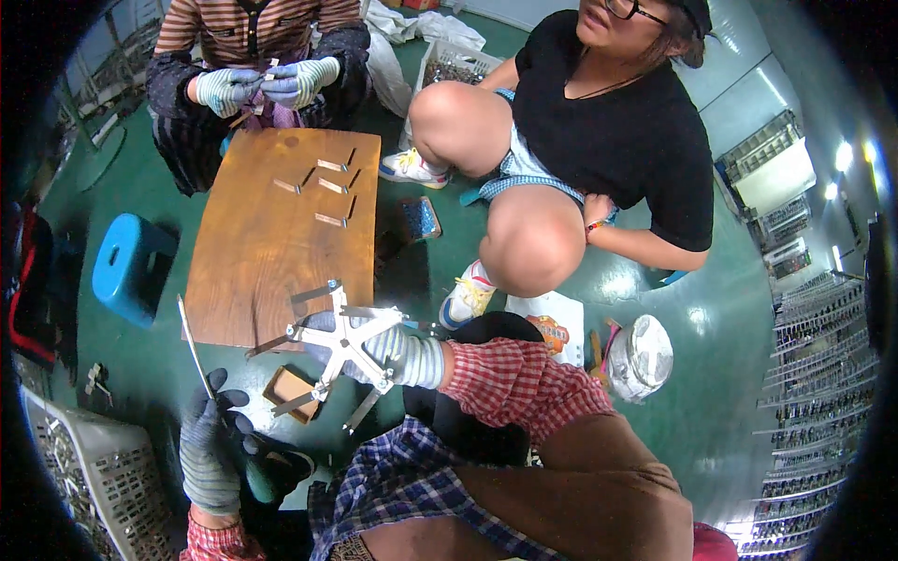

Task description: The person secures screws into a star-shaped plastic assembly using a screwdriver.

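Metal strips joined in a star (341, 348) sit in the right hand (393, 353), closed around them just past the wooden board's (262, 252) near edge. Left hand (210, 449), lower down, pinches one long thin strip (195, 348) that stands up toward the star.

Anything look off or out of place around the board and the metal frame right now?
Nothing looks spilled or broken. The metal frame is held tilted in the right hand, past the near edge of the wooden board. The left hand holds a thin metal strip. Small metal pieces lie scattered on the board's far end.
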A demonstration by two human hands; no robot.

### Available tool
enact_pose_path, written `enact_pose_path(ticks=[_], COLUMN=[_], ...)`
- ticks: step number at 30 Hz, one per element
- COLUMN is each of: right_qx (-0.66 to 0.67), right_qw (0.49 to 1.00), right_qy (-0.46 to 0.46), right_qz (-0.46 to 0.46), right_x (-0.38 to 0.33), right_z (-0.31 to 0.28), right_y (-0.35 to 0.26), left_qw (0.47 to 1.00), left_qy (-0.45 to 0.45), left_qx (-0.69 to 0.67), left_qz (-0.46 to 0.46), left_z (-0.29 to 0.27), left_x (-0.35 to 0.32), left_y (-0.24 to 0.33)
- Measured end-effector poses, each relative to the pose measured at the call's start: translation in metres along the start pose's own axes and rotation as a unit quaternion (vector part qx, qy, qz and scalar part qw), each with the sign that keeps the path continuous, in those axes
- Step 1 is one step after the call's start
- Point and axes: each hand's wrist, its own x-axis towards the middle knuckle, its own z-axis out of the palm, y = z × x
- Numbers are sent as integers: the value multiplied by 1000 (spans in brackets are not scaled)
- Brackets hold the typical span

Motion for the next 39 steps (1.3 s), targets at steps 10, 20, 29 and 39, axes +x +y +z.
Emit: enact_pose_path(ticks=[10,20,29,39], right_qx=[-441,-633,-433,-521], right_qw=[887,763,897,833], right_qy=[-18,-20,13,10], right_qz=[-138,-125,-89,-183], right_x=[-2,-2,1,-2], right_z=[0,6,3,-2], right_y=[-1,-11,0,4], left_qw=[1000,1000,998,998], left_qy=[12,7,1,9], left_qx=[-6,26,64,68], left_qz=[11,4,9,8], left_z=[11,12,10,10], left_x=[-2,-5,-8,-5], left_y=[3,5,6,0])
